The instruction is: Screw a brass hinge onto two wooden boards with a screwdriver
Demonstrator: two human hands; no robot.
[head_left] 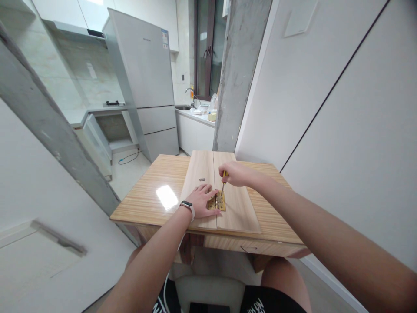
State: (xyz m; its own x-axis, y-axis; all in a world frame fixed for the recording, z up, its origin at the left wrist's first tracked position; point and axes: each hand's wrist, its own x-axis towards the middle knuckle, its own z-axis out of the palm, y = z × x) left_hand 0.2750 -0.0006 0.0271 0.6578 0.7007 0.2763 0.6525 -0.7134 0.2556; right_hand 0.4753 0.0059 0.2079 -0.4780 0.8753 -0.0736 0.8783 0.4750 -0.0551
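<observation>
Two pale wooden boards (239,213) lie side by side on the desk, with a narrow seam between them. A brass-coloured hinge (223,203) rests across that seam near the front. My left hand (202,201) lies over the hinge's left part with its fingers spread, pressing on hinge and board. In my right hand (235,173) is a screwdriver (223,186) with a yellow and black handle, its shaft slanting down to the hinge's right leaf. Whether a screw sits under its tip is too small to tell. A small dark metal piece (202,179) lies on the left board.
The glossy wood-grain desk (140,200) extends on both sides of the boards, with a drawer handle (248,248) at its front. A white cable (165,282) hangs by my left leg. Beyond stand a grey fridge (143,74) and a sink counter (198,115); a white wall is at right.
</observation>
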